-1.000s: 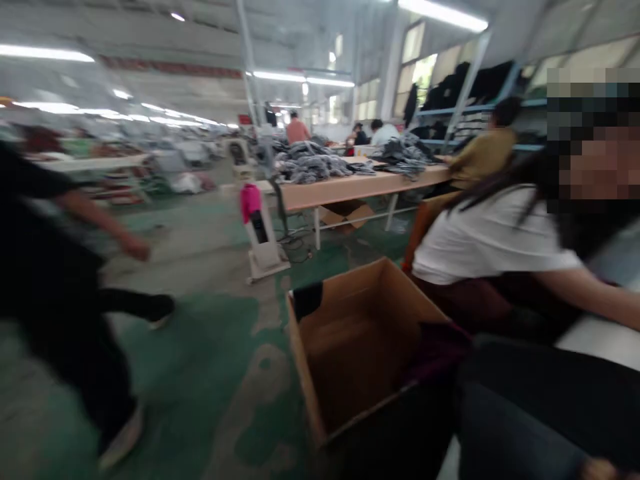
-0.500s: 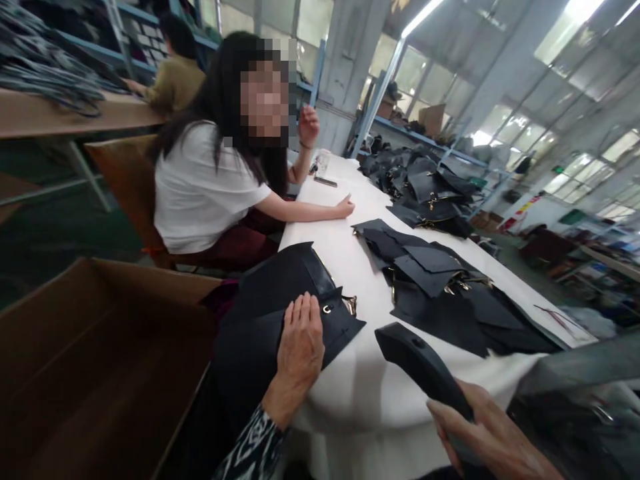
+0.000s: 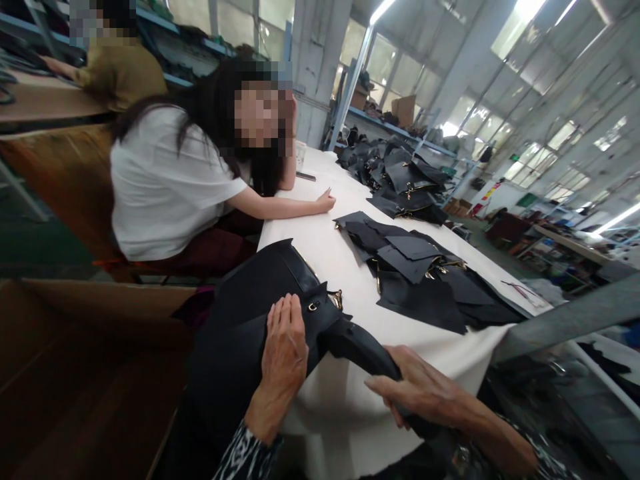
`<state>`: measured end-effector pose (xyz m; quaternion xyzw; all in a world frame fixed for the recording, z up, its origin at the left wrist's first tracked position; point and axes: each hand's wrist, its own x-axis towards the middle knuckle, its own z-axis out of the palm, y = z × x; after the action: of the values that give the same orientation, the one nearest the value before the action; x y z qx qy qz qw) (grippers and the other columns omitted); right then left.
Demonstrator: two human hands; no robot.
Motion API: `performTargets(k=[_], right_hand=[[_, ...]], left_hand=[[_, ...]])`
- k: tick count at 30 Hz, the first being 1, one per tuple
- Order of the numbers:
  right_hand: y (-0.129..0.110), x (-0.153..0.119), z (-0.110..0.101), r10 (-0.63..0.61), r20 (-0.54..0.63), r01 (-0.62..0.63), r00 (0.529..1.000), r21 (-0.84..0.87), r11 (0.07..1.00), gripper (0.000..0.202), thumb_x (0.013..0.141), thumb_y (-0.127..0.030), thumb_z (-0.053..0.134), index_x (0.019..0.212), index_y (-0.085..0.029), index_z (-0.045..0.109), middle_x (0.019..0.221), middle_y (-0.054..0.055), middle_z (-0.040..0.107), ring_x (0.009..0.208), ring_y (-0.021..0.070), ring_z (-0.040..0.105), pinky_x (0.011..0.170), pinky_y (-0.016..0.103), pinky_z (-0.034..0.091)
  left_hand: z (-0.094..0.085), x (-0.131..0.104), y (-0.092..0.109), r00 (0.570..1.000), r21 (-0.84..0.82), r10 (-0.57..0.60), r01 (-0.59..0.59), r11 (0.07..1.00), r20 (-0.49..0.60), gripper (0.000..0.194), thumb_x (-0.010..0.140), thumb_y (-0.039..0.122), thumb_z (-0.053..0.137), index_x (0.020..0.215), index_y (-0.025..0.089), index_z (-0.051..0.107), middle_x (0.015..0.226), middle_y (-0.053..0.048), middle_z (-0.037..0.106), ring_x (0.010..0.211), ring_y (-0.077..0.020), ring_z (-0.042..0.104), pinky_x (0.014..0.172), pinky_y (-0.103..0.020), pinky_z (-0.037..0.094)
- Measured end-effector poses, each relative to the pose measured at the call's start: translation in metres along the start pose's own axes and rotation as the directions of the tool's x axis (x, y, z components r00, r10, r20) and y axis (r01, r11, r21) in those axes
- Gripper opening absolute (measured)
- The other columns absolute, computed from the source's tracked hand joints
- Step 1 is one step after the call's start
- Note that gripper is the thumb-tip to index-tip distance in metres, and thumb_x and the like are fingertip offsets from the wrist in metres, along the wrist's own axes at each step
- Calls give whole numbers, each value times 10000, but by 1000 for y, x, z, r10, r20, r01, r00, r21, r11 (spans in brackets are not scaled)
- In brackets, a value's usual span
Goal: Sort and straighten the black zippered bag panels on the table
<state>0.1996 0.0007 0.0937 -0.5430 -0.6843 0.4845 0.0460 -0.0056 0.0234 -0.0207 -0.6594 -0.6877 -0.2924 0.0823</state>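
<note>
My left hand (image 3: 286,347) lies flat on a black leather-like bag piece (image 3: 245,333), fingers stretched out side by side. That piece rests on the white-covered table's near corner; it has a gold zipper edge and a small gold ring fitting (image 3: 313,306). My right hand (image 3: 420,387) is wrapped round a thick, black, curved piece (image 3: 367,347), whose exact kind I cannot make out. Its far end meets the right edge of the bag piece, close to the gold hardware (image 3: 338,300).
A cardboard box (image 3: 100,297) stands at the left. A seated person in a white shirt (image 3: 165,180) rests a forearm on the table (image 3: 350,393). Several black bag pieces (image 3: 415,293) lie in piles along it. A grey metal bar (image 3: 575,320) crosses at the right.
My right hand has brought the curved black piece leftward onto the bag piece's edge. My left hand stays flat on the bag piece. The seated person has leaned their head onto a raised hand.
</note>
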Motion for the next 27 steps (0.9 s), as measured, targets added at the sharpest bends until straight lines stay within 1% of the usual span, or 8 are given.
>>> performTargets(k=[4,7,11,13,15,18,21,27], right_hand=[[2,14,-6,-7,29,7,1000,-5,1000,254,829,-351,541,673,-149,541,491,-15,566,390,100,536,361,160,406],[3,18,-11,-37,-14,37,999,-1,999,282,838,-367,535,665,-145,553,488,-8,570,397,105,543,375,169,425],[4,18,-21,-61,-124,67,990,45,997,273,847,-390,531,705,-157,528,522,-17,569,407,115,553,383,196,457],[4,14,-26,-78,-205,88,976,39,995,263,845,-386,539,709,-161,515,530,-22,566,410,115,557,385,196,459],[5,7,-31,-83,-249,94,965,30,995,248,843,-373,541,712,-165,507,537,-26,567,410,114,562,377,189,453],[8,-3,-29,-72,-214,86,974,54,995,225,844,-356,538,727,-166,507,529,-30,570,399,108,558,365,175,440],[12,-3,-21,-74,-157,85,985,65,994,215,831,-337,542,712,-159,523,515,-23,574,395,104,554,356,160,424],[14,29,-13,-121,-97,130,988,93,987,232,803,-367,555,727,-150,528,572,-1,582,420,118,581,341,165,440]], left_hand=[[3,-1,-1,1000,18,8,-8,1000,-19,478,826,12,316,1287,-54,425,1295,-246,501,1248,-315,439,1062,-450,368],[6,-2,-3,999,18,21,-21,1000,-31,490,812,16,320,1287,-46,424,1288,-240,508,1242,-321,445,1055,-460,373],[8,-1,-4,999,36,27,-26,999,-39,484,820,19,312,1286,-37,430,1280,-240,518,1227,-313,464,1042,-468,387],[9,-1,-4,999,52,23,-22,998,-31,474,830,16,301,1278,-46,444,1276,-244,520,1217,-313,470,1041,-463,387],[10,-1,-4,999,58,25,-23,998,-26,471,836,18,298,1274,-56,453,1275,-251,516,1212,-316,470,1046,-458,380],[11,-2,-7,999,40,43,-42,998,-31,469,831,31,320,1267,-60,466,1279,-262,505,1215,-329,456,1051,-461,367],[14,-3,-9,997,26,62,-61,998,-43,470,820,33,321,1251,-61,482,1276,-264,501,1216,-332,450,1056,-462,356],[19,-3,-11,996,34,78,-76,997,-53,473,840,63,274,1246,-48,489,1268,-243,509,1211,-319,456,1051,-460,365]])
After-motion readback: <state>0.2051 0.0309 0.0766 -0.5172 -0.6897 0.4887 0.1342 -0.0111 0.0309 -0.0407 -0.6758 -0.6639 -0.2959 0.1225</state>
